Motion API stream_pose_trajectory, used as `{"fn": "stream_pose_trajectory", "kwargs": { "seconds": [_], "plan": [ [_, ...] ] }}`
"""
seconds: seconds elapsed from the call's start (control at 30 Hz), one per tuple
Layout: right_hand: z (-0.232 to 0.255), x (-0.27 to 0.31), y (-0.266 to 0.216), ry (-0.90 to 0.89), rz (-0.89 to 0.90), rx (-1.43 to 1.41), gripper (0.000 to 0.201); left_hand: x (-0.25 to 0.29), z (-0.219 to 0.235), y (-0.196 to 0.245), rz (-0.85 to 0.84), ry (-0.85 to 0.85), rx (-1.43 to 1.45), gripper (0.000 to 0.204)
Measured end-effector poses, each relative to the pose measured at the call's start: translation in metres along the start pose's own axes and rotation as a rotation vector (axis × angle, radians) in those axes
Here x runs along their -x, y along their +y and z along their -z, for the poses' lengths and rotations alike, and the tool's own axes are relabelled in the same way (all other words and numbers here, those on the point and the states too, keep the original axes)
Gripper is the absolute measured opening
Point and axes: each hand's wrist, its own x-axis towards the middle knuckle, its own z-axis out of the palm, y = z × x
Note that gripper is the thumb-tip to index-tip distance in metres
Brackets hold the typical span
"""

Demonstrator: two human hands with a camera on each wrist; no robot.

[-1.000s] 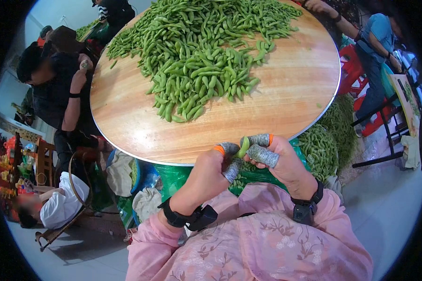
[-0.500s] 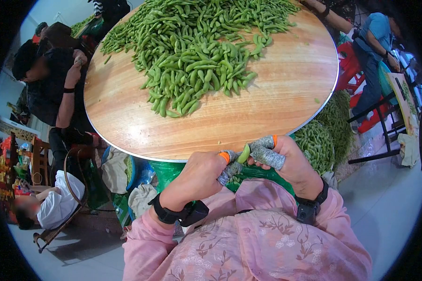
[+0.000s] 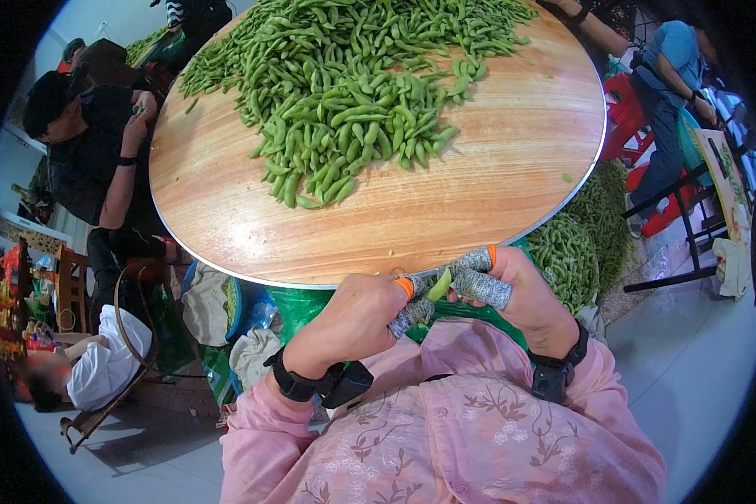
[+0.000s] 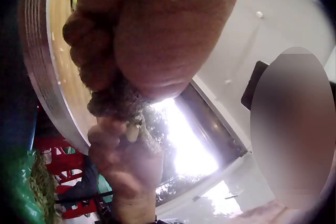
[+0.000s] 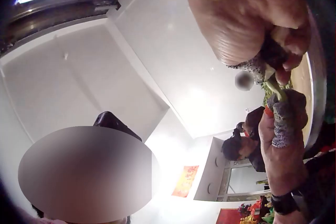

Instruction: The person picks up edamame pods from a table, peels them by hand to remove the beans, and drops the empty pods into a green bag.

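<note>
A green soybean pod (image 3: 439, 286) is held between both hands at the near rim of the round table. My left hand (image 3: 357, 312) pinches its lower end, with grey knitted finger covers on thumb and forefinger and an orange band. From the other side my right hand (image 3: 529, 294), with the same kind of covers, grips the pod between thumb and fingers. In the right wrist view the pod (image 5: 276, 88) spans the gap between the two hands' fingertips. A large heap of soybean pods (image 3: 336, 109) covers the far part of the table.
The wooden tabletop (image 3: 479, 185) has a metal-edged rim just ahead of the hands. Green plastic (image 3: 298, 311) hangs below it. More pods (image 3: 563, 260) are piled at the right. Other people sit around the room, one at left (image 3: 84, 160) with hands raised.
The pod has sunk lower between the fingertips and leans more to the right. Both hands stay together at the rim, and the table has shifted slightly up and left in view.
</note>
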Motion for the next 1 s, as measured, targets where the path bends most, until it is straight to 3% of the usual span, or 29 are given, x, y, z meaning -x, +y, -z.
{"fn": "stream_pose_trajectory", "kwargs": {
  "seconds": [0.13, 0.2, 0.33, 0.4, 0.53, 0.6, 0.63, 0.7, 0.73, 0.8, 0.83, 0.9, 0.93, 1.0],
  "plan": [
    [0.0, 0.001, 0.003, 0.016, 0.01, 0.007, 0.014, -0.001, 0.001, 0.001, 0.005, -0.052, -0.04, 0.034],
    [0.003, -0.001, 0.011, 0.017, 0.023, 0.014, 0.013, -0.001, -0.007, -0.002, -0.065, 0.115, 0.085, 0.016],
    [0.004, -0.002, 0.022, 0.064, 0.05, 0.046, 0.012, 0.0, -0.018, -0.007, -0.063, 0.098, 0.138, 0.019],
    [0.002, -0.004, 0.02, 0.111, 0.065, 0.061, 0.012, 0.0, -0.019, 0.007, 0.054, 0.198, -0.089, 0.027],
    [0.006, -0.002, 0.017, 0.102, -0.028, -0.005, 0.015, 0.001, -0.025, 0.016, 0.078, 0.332, -0.253, 0.028],
    [0.008, -0.004, 0.02, 0.066, -0.097, -0.025, 0.016, 0.0, -0.037, 0.007, 0.02, 0.445, -0.085, 0.022],
    [0.007, -0.005, 0.026, 0.049, -0.035, -0.099, 0.016, -0.001, -0.038, 0.004, 0.02, 0.447, -0.086, 0.022],
    [0.003, -0.006, 0.03, 0.033, 0.027, -0.175, 0.017, -0.002, -0.039, 0.003, -0.06, 0.48, 0.271, 0.022],
    [0.0, -0.008, 0.031, 0.044, 0.09, -0.184, 0.016, -0.003, -0.042, 0.002, -0.06, 0.48, 0.271, 0.022],
    [-0.001, -0.01, 0.035, 0.054, 0.154, -0.194, 0.016, -0.003, -0.048, 0.002, -0.07, 0.58, 0.577, 0.022],
    [0.001, -0.012, 0.04, 0.041, 0.183, -0.175, 0.016, -0.002, -0.052, 0.0, -0.071, 0.58, 0.577, 0.022],
    [0.003, -0.014, 0.043, 0.029, 0.211, -0.155, 0.017, 0.002, -0.06, -0.002, 0.085, 0.515, 1.023, 0.026],
    [0.003, -0.015, 0.043, 0.018, 0.25, -0.146, 0.017, 0.002, -0.061, -0.003, 0.084, 0.514, 1.024, 0.026],
    [0.005, -0.015, 0.044, 0.009, 0.288, -0.136, 0.017, 0.001, -0.062, -0.003, 0.143, 0.416, 1.376, 0.027]
  ]
}}
